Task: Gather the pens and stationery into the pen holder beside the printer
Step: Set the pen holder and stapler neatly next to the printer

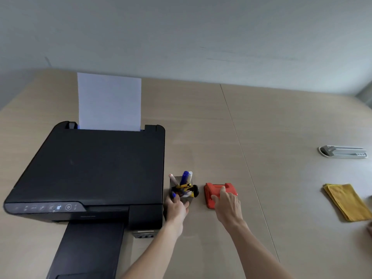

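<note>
Low in the frame's centre, beside the black printer [96, 168], the left hand [177, 208] cups the pen holder [182, 191] — already bristling with pens — while the right hand [227, 204], fingers spread, rests on a red hole punch [218, 193]; gathering looks nearly finished, and next probably comes closing on that punch.

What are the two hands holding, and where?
The left hand grips the pen holder at its base; the right hand rests on the red hole punch, not clearly gripping.
</note>
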